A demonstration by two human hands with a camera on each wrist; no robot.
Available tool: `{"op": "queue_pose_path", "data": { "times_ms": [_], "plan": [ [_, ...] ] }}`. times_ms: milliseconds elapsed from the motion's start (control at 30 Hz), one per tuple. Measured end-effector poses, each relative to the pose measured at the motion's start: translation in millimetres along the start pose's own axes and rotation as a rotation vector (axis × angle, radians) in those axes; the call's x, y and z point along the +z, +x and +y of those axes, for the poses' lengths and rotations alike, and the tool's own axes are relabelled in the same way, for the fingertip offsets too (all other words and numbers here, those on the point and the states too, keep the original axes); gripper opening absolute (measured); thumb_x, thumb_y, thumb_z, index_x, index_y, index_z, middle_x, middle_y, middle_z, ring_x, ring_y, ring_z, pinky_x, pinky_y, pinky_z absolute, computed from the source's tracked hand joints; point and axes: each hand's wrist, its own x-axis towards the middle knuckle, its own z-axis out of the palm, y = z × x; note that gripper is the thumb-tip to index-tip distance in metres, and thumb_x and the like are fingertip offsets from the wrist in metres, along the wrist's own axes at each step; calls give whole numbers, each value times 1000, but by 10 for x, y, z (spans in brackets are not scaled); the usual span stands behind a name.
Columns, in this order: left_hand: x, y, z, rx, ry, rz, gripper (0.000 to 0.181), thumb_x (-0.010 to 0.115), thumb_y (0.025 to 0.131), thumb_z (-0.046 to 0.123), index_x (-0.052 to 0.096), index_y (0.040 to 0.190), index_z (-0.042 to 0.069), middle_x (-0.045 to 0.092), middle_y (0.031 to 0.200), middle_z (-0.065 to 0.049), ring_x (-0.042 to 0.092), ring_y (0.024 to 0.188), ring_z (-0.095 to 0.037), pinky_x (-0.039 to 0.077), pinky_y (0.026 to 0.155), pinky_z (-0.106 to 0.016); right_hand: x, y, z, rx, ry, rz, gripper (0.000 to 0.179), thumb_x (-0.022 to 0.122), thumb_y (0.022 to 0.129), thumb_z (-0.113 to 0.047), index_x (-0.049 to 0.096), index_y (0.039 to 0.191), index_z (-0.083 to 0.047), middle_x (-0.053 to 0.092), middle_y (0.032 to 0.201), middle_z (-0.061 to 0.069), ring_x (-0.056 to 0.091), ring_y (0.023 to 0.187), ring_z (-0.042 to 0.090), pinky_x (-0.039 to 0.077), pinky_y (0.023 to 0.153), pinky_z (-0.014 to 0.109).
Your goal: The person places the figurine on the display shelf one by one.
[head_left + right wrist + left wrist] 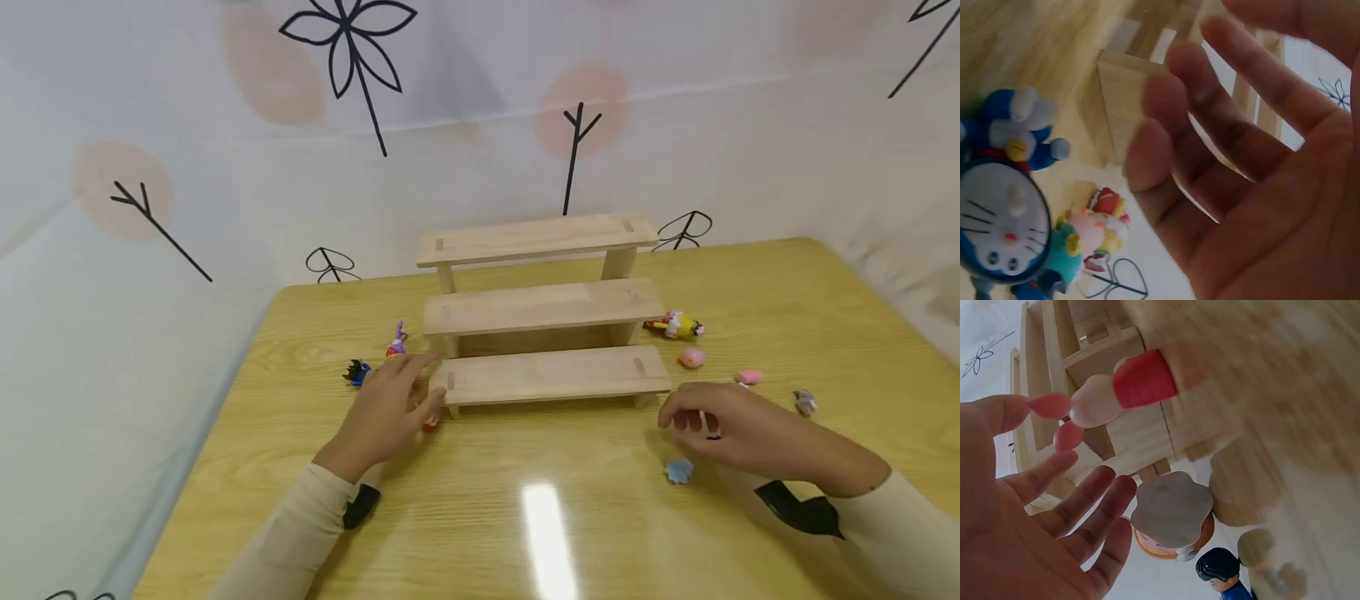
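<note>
A small figure with a red body and pink ears (1141, 380) stands on the table, its ears at the thumb and forefinger of my left hand (386, 408). Contact between them is unclear. That hand's fingers are spread, beside the left end of a three-tier wooden shelf (551, 377). My right hand (738, 423) hangs loosely curled over the table off the shelf's right end, holding nothing. Near it in the right wrist view is a blue and white cat figure (1004, 219), mostly hidden by the hand in the head view. A light blue, petal-edged piece (678, 471) lies below this hand.
Left of the shelf are a black-haired figure in blue (357, 372) and a purple-eared figure (397, 340). On the right lie a yellow figure (678, 324), a round pink piece (692, 357), another pink piece (748, 377) and a grey figure (805, 402). A patterned cloth (480, 167) hangs behind.
</note>
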Motion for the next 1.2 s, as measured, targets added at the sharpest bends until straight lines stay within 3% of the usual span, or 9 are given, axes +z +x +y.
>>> {"op": "queue_pose_path", "data": {
  "times_ms": [133,300,400,533,767,1000,1200],
  "plan": [
    [22,-18,-13,-9,39,-18,55,59,99,47,50,147,23,58,134,-9,55,125,-31,37,107,-60,17,-20,32,27,45,-122,25,75,89,-11,63,107,-22,58,94,-14,49,79,0,44,62,20],
    [4,5,-47,-3,83,-22,58,58,98,51,47,150,25,58,135,-8,53,128,-30,38,103,-61,9,10,32,88,63,-192,20,76,91,-27,62,106,-25,56,93,-13,47,81,-1,42,64,21],
    [-11,14,-65,5,90,-24,60,61,97,49,48,150,24,65,113,-2,55,127,-28,38,101,-59,24,33,28,95,81,-215,20,76,90,-30,61,103,-26,51,88,-11,44,79,0,39,62,21],
    [12,20,-74,28,94,-43,62,63,96,48,47,150,22,52,80,9,57,117,-22,37,92,-51,69,16,23,99,94,-231,24,78,88,-30,58,99,-26,44,82,-10,41,75,-1,35,58,22],
    [78,13,-67,28,72,-77,63,63,96,48,45,151,24,47,72,17,51,90,-11,31,83,-41,150,-14,-21,157,99,-281,34,82,84,-32,50,90,-23,38,75,-13,37,68,-4,31,54,24],
    [80,24,-44,24,70,-77,62,62,97,49,46,151,23,48,69,17,55,99,-14,33,83,-40,209,-14,-38,153,-16,-262,43,87,77,-30,47,90,-23,35,73,-14,34,66,-6,28,55,22],
    [63,17,-36,-20,60,-85,61,59,97,53,48,149,25,48,66,17,50,87,-9,32,82,-39,233,12,-34,114,-1,-258,39,85,79,-21,46,86,-23,34,71,-16,31,64,-7,27,52,22]
  ]
}}
